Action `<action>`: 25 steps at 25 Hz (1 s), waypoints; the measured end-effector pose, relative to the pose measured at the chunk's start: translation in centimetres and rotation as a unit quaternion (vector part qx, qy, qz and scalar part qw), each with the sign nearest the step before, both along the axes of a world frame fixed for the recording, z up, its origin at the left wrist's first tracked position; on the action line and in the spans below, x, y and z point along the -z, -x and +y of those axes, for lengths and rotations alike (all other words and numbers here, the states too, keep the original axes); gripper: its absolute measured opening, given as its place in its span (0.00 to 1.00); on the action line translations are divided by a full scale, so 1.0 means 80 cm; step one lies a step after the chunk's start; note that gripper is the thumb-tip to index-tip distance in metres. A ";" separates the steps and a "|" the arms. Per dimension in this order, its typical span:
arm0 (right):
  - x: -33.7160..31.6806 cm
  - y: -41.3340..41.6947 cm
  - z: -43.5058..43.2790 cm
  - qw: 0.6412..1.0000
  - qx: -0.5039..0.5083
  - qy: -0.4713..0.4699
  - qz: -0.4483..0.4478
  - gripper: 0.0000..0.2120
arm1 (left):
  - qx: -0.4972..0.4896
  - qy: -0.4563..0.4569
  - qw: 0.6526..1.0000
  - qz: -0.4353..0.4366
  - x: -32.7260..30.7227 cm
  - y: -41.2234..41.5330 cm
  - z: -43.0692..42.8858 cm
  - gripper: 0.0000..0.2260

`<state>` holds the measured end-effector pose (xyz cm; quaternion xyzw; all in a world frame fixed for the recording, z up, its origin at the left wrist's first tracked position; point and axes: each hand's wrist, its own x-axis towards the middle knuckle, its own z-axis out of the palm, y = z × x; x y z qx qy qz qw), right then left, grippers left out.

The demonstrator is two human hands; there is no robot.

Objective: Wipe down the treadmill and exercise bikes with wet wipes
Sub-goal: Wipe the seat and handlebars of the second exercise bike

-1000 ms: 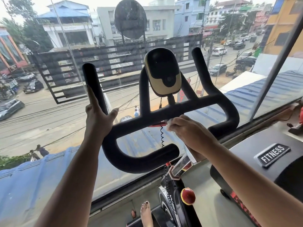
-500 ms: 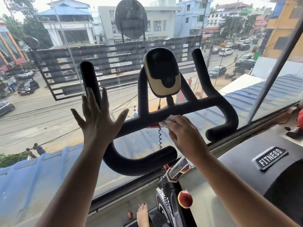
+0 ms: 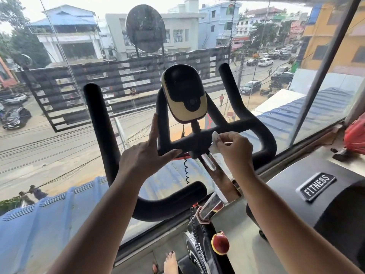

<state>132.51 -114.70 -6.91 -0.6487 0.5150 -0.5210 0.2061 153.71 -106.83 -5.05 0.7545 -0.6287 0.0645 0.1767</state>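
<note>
Steadies the handlebar (image 3: 102,123) with the spread left hand (image 3: 142,155) and pinches the wet wipe (image 3: 215,138) in the right hand (image 3: 235,149) to rub the middle bar clean.

Tight at the middle of the handlebar (image 3: 246,125): the console (image 3: 184,93) caps twelve o'clock, the left hand (image 3: 142,155) fills nine, and the right hand (image 3: 235,151), pinching the wet wipe (image 3: 215,138), blocks three. A coiled cable (image 3: 186,173) hangs at six and the chrome stem (image 3: 219,178) slants off at five. There's an open gap at ten, before the left horn (image 3: 98,119). The window glass (image 3: 49,155) backs everything.
</note>
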 end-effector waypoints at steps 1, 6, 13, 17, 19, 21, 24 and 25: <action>0.003 -0.005 0.003 1.000 0.011 -0.001 0.002 0.11 | -0.001 0.006 1.000 0.000 -0.002 0.001 0.002 0.47; 0.017 -0.005 0.009 0.996 -0.010 -0.007 0.092 0.10 | 0.013 0.022 1.000 -0.010 0.002 0.000 0.003 0.46; 0.021 -0.015 0.019 0.989 -0.025 0.030 0.141 0.05 | 0.000 0.014 1.000 -0.016 0.002 0.005 0.003 0.46; 0.018 -0.004 0.015 0.991 0.008 0.070 0.113 0.04 | 0.011 0.015 1.000 -0.024 0.001 0.005 0.003 0.46; 0.017 -0.011 0.014 0.994 0.015 0.043 0.102 0.08 | 0.014 0.017 1.000 -0.021 0.003 0.003 0.002 0.46; 0.019 -0.023 0.020 0.991 0.039 0.024 0.128 0.06 | 0.016 0.018 0.999 -0.022 0.005 0.001 0.001 0.46; 0.022 -0.038 0.036 0.987 0.062 0.078 0.124 0.03 | 0.017 0.022 0.999 -0.023 0.006 0.001 -0.001 0.47; 0.024 -0.043 0.041 0.987 0.041 0.103 0.116 0.03 | 0.017 0.022 0.999 -0.020 0.006 0.001 -0.002 0.47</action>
